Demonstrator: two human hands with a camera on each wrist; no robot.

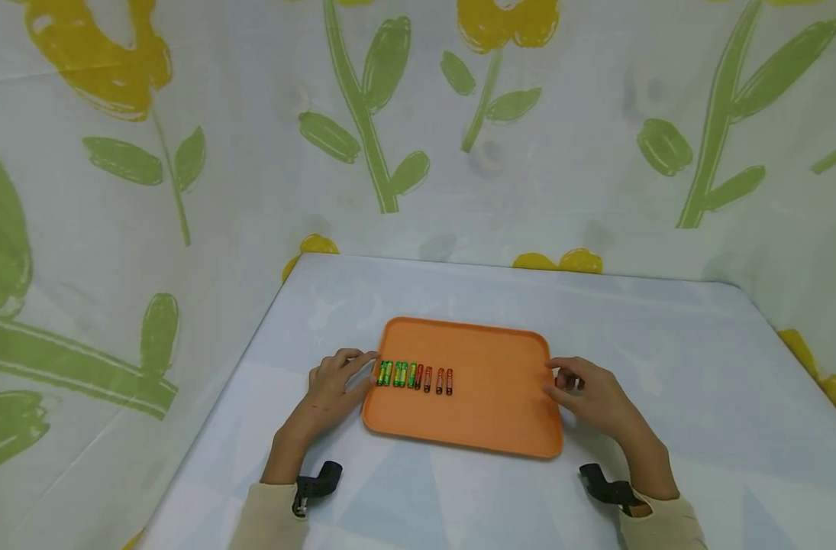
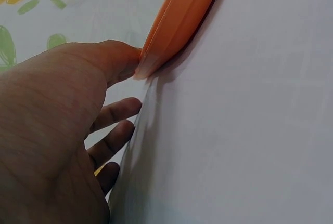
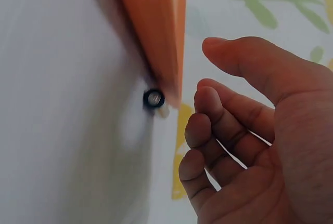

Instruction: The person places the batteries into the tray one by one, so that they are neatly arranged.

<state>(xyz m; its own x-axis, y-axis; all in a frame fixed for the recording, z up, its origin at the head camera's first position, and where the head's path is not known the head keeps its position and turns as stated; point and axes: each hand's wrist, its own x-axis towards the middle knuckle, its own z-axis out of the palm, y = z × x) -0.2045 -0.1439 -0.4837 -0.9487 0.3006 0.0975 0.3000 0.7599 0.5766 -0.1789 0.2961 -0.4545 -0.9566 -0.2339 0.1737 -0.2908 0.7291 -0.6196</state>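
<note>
An orange tray [image 1: 493,397] lies on the table in the head view. In a row across its left half stand several green batteries [image 1: 399,374] and several red batteries [image 1: 440,381]. My left hand [image 1: 330,388] is at the tray's left edge, its thumb touching the rim in the left wrist view. My right hand [image 1: 592,393] is beside the right edge, fingers loosely bent. In the right wrist view a gap shows between its fingertips [image 3: 208,99] and the tray wall [image 3: 161,31]. A small black-rimmed round end [image 3: 154,98] shows near the tray's base; its kind is unclear.
The pale patterned tabletop [image 1: 631,336] extends around the tray. Behind and at the sides hangs a white cloth [image 1: 246,168] with yellow flowers and green leaves. A black wrist mount [image 1: 317,481] is on the left wrist, another black mount [image 1: 606,489] on the right.
</note>
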